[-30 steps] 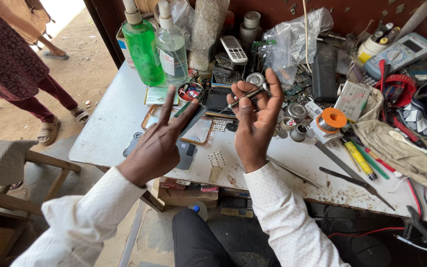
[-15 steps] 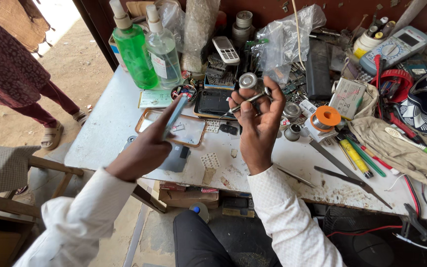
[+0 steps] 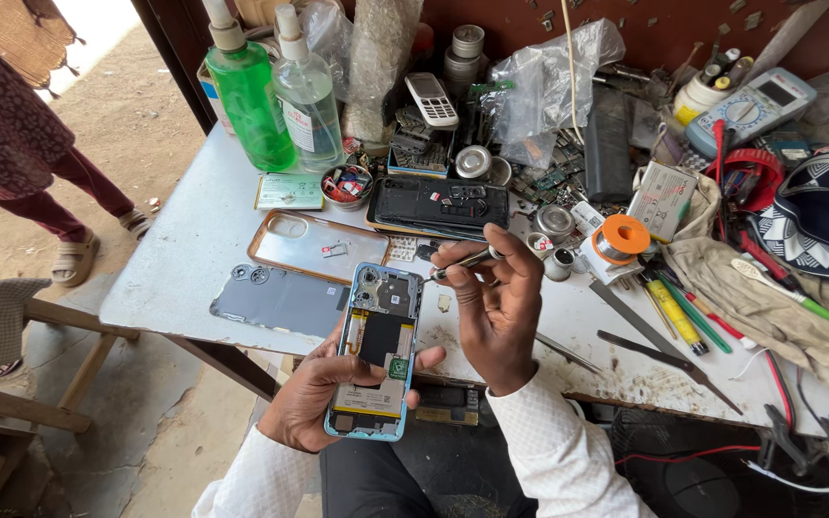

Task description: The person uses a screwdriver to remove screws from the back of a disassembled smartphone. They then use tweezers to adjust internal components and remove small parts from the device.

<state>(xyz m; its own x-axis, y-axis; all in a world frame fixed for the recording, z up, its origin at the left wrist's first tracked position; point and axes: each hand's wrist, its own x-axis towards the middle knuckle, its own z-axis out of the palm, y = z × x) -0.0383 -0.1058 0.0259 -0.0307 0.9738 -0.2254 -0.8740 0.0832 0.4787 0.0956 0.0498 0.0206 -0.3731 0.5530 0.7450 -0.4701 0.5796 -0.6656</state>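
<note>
So the left hand (image 3: 323, 393) is cupped under an opened phone (image 3: 375, 350), fingers wrapped around its light blue edges and the thumb hooked over the right side. The back is off, so you can see the board up top, a black patch in the middle and the battery area below. The phone sits tilted up off the front edge of the worktable (image 3: 184, 259), roughly over the person's lap.

The right hand (image 3: 496, 307) is just beside it, fingers pinched tight around a slim metal tool (image 3: 462, 262), looks like tweezers or a small driver, I can't tell which. The tip points left toward the top of the phone, close to it but I can't see whether it actually touches.

On the table just past the phone there's a grey back cover (image 3: 275, 299) lying flat, a clear phone case (image 3: 314, 246) next to it, and a dark phone frame (image 3: 438, 204) further back. A green liquid bottle (image 3: 247, 96) and a clear bottle (image 3: 307, 96) stand at the far left corner. Over to the right: an orange solder spool (image 3: 620, 239), a multimeter (image 3: 755, 107), and a pile of screwdrivers and pens (image 3: 683, 312).
</note>
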